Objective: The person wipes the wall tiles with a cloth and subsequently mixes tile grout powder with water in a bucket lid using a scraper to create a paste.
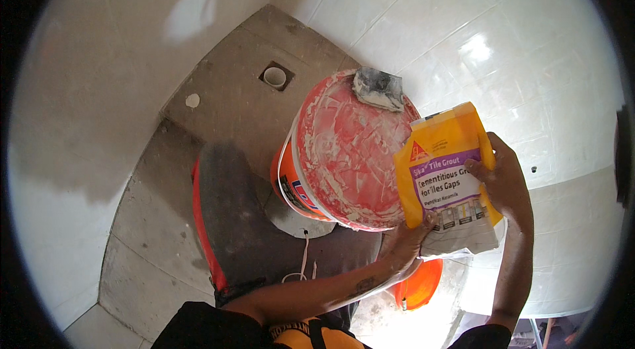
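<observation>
Floor drain: far left, a square recess in the grey cement floor holding a white pipe end.
Bucket: orange, centre, tilted so its mouth faces the camera; the inside is smeared with pale dried residue (no loose contents that I can tell).
Sponge: grey and dirty, resting on the bucket's far rim.
Left hand: fingers closed on the near bottom corner of the grout bag.
Grout bag: yellow and purple, upright, just right of the bucket.
Right hand: fingers wrapped around the bag's right edge.
Orange bowl: near, below the bag.
</observation>
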